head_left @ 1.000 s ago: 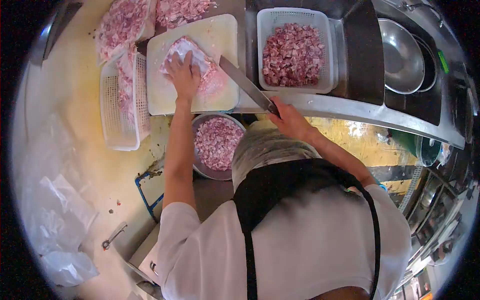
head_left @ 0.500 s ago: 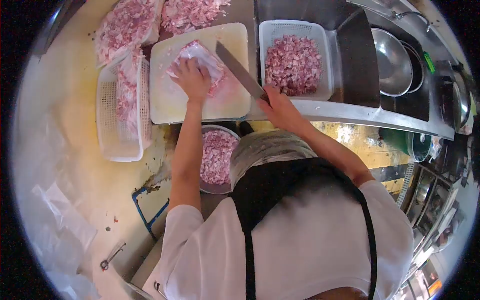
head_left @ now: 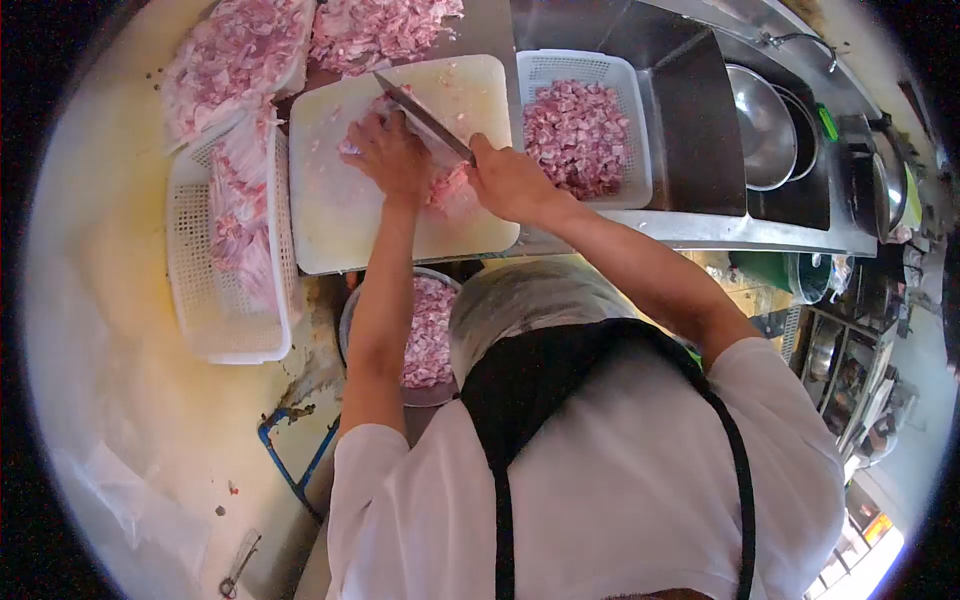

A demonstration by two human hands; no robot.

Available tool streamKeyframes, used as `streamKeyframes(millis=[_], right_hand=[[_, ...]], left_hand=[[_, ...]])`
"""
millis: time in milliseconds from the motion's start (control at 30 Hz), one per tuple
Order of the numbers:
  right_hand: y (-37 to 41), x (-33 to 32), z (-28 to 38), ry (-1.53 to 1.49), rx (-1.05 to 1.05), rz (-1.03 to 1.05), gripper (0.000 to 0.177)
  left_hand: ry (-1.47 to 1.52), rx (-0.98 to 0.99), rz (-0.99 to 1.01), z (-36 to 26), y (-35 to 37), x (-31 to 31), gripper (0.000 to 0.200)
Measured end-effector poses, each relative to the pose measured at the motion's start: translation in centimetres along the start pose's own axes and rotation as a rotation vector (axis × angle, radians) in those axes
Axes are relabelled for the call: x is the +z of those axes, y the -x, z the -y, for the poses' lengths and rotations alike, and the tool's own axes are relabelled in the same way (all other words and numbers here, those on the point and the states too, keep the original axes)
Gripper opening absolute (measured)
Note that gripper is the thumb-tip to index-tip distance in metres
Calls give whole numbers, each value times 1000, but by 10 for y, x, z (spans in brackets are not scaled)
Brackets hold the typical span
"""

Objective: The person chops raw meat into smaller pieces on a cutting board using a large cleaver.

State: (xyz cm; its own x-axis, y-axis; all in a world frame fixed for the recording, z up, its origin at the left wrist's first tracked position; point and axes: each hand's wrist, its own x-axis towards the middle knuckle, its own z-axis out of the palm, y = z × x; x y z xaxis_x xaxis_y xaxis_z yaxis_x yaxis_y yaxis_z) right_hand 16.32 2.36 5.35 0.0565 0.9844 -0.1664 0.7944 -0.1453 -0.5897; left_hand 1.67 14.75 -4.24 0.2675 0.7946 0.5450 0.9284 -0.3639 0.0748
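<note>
My right hand (head_left: 510,180) is closed round the handle of a large kitchen knife (head_left: 425,120). Its blade slants up and left over the cutting board (head_left: 335,225), close to the fingers of my left hand (head_left: 392,158). That left hand is curled over a piece of raw meat (head_left: 350,146), pressing it against the white board; most of the piece is hidden beneath the hand. Another reddish bit of meat (head_left: 452,192) lies between my two hands, near the right knuckles. Small scraps are scattered on the board.
Right of the board, a white basket (head_left: 642,150) holds diced meat. At left, another basket (head_left: 190,250) carries larger slabs, with meat heaps (head_left: 385,30) behind. A metal bowl (head_left: 425,397) of cut meat sits below the counter. Pans (head_left: 765,125) lie in the sink at right.
The knife has moved left, from beside the meat to over it near my left fingers. My left hand has curled more over the piece. The view has shifted slightly.
</note>
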Motion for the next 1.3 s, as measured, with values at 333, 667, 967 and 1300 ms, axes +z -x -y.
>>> streamKeyframes(millis=[333, 667, 967, 1300], right_hand=[[-108, 24, 30, 28, -44, 16, 31], [8, -15, -1, 1, 38, 197, 31], [-43, -15, -4, -51, 43, 118, 33], [47, -10, -29, 48, 36, 186, 33]], left_hand=[[69, -77, 81, 3, -1, -8, 43], [157, -45, 109, 8, 3, -13, 44], [69, -24, 44, 1, 9, -10, 42], [90, -1, 54, 6, 13, -9, 43]])
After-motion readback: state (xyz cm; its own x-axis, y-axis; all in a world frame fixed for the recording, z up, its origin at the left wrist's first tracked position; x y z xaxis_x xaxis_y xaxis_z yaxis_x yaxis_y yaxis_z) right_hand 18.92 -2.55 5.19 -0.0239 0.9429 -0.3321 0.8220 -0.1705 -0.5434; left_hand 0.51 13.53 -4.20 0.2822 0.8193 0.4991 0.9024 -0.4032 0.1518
